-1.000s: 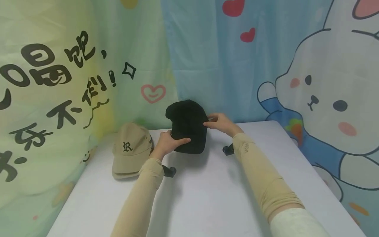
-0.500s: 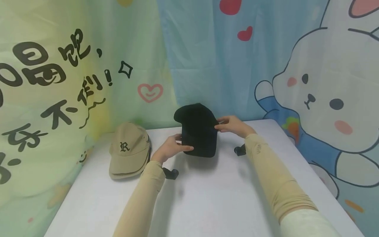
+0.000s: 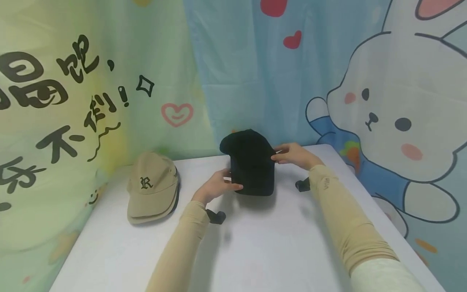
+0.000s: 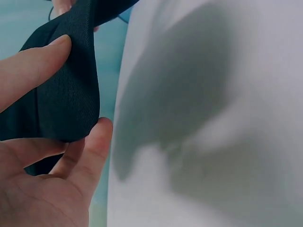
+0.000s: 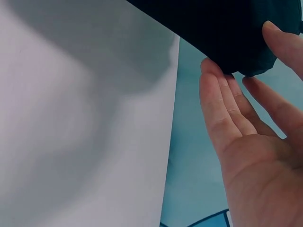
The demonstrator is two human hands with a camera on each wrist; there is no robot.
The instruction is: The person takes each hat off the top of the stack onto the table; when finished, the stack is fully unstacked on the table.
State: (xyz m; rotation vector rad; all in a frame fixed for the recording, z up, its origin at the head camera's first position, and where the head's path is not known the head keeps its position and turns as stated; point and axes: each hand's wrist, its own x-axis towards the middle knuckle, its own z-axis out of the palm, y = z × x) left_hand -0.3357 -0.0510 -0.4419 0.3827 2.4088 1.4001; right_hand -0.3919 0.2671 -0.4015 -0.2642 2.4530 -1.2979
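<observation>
A black baseball cap (image 3: 251, 162) hangs close over the far part of the white table, its shadow falling on the cloth below. My left hand (image 3: 216, 186) grips it at the lower left, the thumb on the front and the fingers behind, as the left wrist view shows with the hand (image 4: 52, 175) around the dark fabric. On the other side, my right hand (image 3: 295, 156) pinches the cap's right edge; in the right wrist view the thumb and fingertips of that hand (image 5: 260, 137) bear on its rounded end. To the left lies a beige cap (image 3: 151, 186) with a dark "R".
Under the beige cap a dark brim edge (image 3: 174, 205) shows. The white table (image 3: 255, 251) ends at the back against a printed curtain (image 3: 233, 73) with a cartoon rabbit. Black wrist-camera parts (image 3: 217, 217) stick out below the wrists.
Both hands have carried the black cap to the right, away from the beige cap, and slightly lower in view. The head view has turned a little to the right.
</observation>
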